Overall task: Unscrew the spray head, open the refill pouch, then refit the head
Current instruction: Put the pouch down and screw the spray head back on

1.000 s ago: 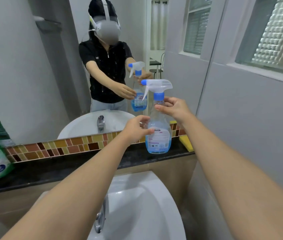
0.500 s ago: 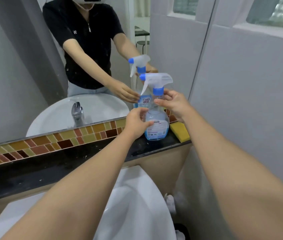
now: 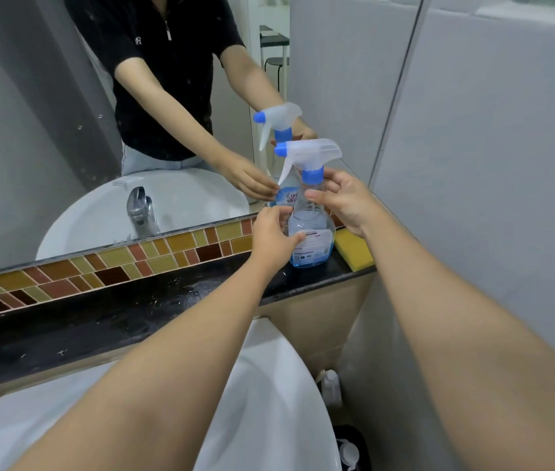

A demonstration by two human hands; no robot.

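A clear spray bottle [image 3: 313, 229] with a little blue liquid stands upright on the black ledge [image 3: 133, 311] by the mirror. Its white spray head [image 3: 313, 153] has a blue nozzle and a blue collar [image 3: 312, 175], and sits on the neck. My left hand [image 3: 274, 237] wraps the bottle's lower body from the left. My right hand [image 3: 345, 200] holds the neck just under the collar, thumb in front. The refill pouch is out of view.
A yellow sponge [image 3: 354, 249] lies on the ledge right of the bottle. The white basin [image 3: 269, 402] is below, and the mirror [image 3: 65, 130] with a tile strip rises behind the ledge. A grey wall [image 3: 490, 164] closes the right side.
The camera has tilted down and moved closer. Both hands stay on the bottle; the right hand has slid slightly lower on the neck. The green pouch at left has left the view.
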